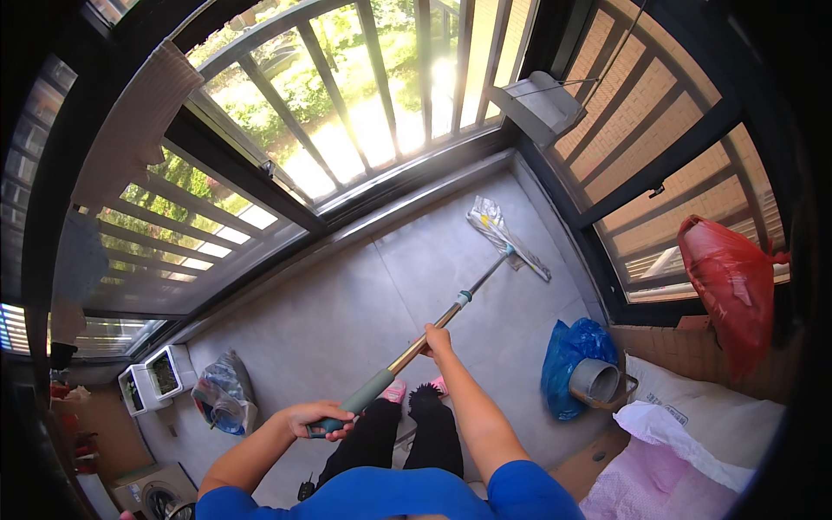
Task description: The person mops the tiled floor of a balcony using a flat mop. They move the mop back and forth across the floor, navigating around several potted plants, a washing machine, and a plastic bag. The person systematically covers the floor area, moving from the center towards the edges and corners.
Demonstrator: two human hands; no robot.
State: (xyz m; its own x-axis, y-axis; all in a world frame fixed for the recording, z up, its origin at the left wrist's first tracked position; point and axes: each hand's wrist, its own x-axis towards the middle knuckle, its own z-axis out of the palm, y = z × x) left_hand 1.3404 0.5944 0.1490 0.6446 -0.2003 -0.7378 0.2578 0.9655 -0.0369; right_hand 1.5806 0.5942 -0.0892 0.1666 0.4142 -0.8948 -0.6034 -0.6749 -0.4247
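A flat mop runs across the grey tiled floor [347, 303]. Its pale head [505, 236] lies near the far corner by the railing. The long handle [438, 322] is metal with teal fittings and slopes back toward me. My left hand [319, 418] is closed around the teal grip at the handle's near end. My right hand [436, 340] grips the metal shaft farther up. Below the handle I see my dark trousers and pink slippers [394, 392].
Dark window frames and railings [364, 104] wall the balcony. A red bag [732, 290] hangs at right above white sacks [702, 416]. A blue bag with a grey pipe [582, 368] stands nearby. At left lie a plastic bag [224, 394] and white planters [156, 377].
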